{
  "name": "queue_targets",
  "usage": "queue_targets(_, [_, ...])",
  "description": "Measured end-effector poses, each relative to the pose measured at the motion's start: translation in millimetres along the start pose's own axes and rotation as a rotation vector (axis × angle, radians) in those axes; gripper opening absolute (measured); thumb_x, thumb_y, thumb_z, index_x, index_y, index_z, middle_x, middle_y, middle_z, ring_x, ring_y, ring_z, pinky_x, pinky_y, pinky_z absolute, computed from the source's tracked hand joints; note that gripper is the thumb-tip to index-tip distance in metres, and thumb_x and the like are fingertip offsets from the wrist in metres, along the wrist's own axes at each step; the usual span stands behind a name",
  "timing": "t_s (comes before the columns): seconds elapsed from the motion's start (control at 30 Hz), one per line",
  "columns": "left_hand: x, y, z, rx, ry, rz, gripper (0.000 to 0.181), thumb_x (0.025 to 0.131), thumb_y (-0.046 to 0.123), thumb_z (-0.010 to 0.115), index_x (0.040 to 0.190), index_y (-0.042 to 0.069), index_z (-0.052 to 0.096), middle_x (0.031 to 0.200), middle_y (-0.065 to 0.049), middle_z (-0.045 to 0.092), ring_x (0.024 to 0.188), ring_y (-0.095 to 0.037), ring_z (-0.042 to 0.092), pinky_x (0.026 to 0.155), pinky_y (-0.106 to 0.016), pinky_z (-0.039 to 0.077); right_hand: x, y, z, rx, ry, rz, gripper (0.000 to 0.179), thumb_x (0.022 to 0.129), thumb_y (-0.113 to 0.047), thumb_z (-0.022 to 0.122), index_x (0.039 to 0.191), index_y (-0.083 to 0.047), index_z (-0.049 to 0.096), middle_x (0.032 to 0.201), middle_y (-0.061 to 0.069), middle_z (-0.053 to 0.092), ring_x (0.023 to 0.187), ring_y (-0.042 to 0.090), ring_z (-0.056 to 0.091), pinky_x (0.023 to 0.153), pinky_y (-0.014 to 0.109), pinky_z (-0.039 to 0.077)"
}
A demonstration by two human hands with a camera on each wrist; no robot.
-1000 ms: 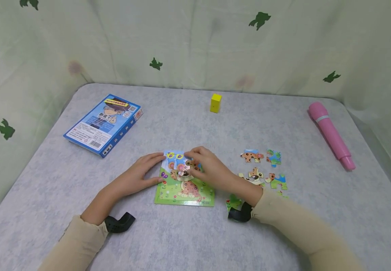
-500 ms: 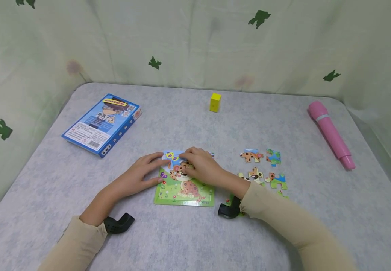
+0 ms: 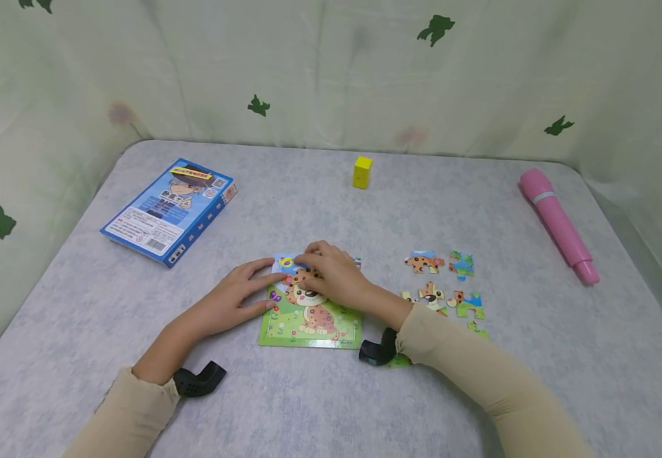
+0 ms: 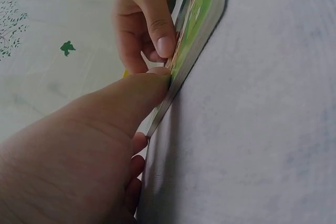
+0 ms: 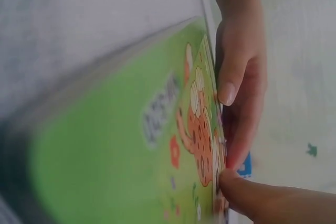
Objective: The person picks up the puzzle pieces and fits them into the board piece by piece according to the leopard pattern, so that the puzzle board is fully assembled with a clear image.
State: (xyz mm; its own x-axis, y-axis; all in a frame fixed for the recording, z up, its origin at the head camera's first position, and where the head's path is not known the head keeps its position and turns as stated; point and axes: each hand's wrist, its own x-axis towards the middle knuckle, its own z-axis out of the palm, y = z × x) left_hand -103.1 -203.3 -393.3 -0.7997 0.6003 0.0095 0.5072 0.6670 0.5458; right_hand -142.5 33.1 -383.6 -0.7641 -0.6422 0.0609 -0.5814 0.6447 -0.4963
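Note:
A puzzle board (image 3: 310, 341) with a spotted cartoon animal on green grass lies in front of me. My left hand (image 3: 239, 296) rests at its left edge, fingers spread, with the thumb tip on the border in the left wrist view. Over the board's upper part, my right hand (image 3: 337, 277) pinches a puzzle piece with thumb and fingertips, low against the picture. Most of that piece is hidden under the hand. In the right wrist view the right thumb (image 5: 239, 187) meets the board's surface, opposite the left hand (image 5: 241, 72).
Several loose puzzle pieces (image 3: 433, 294) lie right of the board, some partly covered by the right sleeve. A blue box (image 3: 167, 210) sits at the left, a yellow block (image 3: 362, 172) at the back, and a pink microphone-shaped toy (image 3: 560, 226) at the right.
The right hand has shifted slightly left and lowered its piece onto the board's upper-left area, covering the butterflies more. The left hand stays at the edge, its index finger reaching further over the board.

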Motion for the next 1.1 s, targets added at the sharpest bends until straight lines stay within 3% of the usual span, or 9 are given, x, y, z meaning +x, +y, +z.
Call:
queue_targets(0.47, [-2.8, 0.1, -2.1, -0.024, 0.007, -0.018, 0.051, 0.088, 0.034, 0.057, 0.136, 0.021, 0.043, 0.144, -0.011, 0.024, 0.129, -0.033, 0.020, 0.097, -0.055, 0.021, 2.2, -4.1, 0.9, -0.061, -0.013, 0.007, 0.041, 0.089, -0.034, 0.056, 0.129, -0.023, 0.052, 0.122, 0.004, 0.046, 0.096, 0.018, 0.044, 0.075, 0.031, 0.034])
queue_targets(0.57, [-2.9, 0.0, -2.1, -0.020, 0.006, -0.015, 0.051, 0.088, 0.035, 0.057, 0.136, 0.021, 0.043, 0.143, -0.011, 0.024, 0.129, -0.034, 0.020, 0.097, -0.055, 0.022, 2.0, -4.4, -0.2, -0.019, -0.039, 0.019, 0.045, 0.088, -0.034, 0.057, 0.131, -0.022, 0.049, 0.127, 0.005, 0.043, 0.104, 0.021, 0.042, 0.081, 0.035, 0.034])
queue_targets(0.7, [-2.3, 0.0, -1.9, -0.024, 0.010, -0.012, 0.051, 0.088, 0.035, 0.057, 0.135, 0.021, 0.043, 0.143, -0.011, 0.025, 0.128, -0.034, 0.021, 0.097, -0.056, 0.022, -1.8, -3.7, -6.1, 0.129, -0.042, 0.032, 0.052, 0.087, -0.033, 0.059, 0.134, -0.017, 0.044, 0.133, 0.007, 0.037, 0.117, 0.024, 0.036, 0.093, 0.042, 0.030])
queue_targets(0.9, [-1.2, -0.1, -1.4, -0.027, 0.006, -0.013, 0.051, 0.088, 0.036, 0.057, 0.135, 0.022, 0.044, 0.143, -0.011, 0.025, 0.128, -0.034, 0.021, 0.097, -0.056, 0.022, -21.5, 0.2, -32.6, 0.382, 0.083, -0.020, 0.055, 0.085, -0.024, 0.064, 0.133, -0.009, 0.042, 0.133, 0.007, 0.035, 0.120, 0.023, 0.035, 0.096, 0.043, 0.032])
queue_targets(1.1, [-0.1, 0.0, -0.3, -0.022, 0.005, -0.018, 0.051, 0.087, 0.038, 0.057, 0.135, 0.023, 0.044, 0.143, -0.010, 0.025, 0.129, -0.034, 0.020, 0.097, -0.055, 0.021, -55.7, 17.7, -64.3, 0.432, 0.280, -0.081, 0.055, 0.083, -0.015, 0.066, 0.132, -0.009, 0.041, 0.130, 0.003, 0.039, 0.112, 0.021, 0.039, 0.090, 0.042, 0.035])
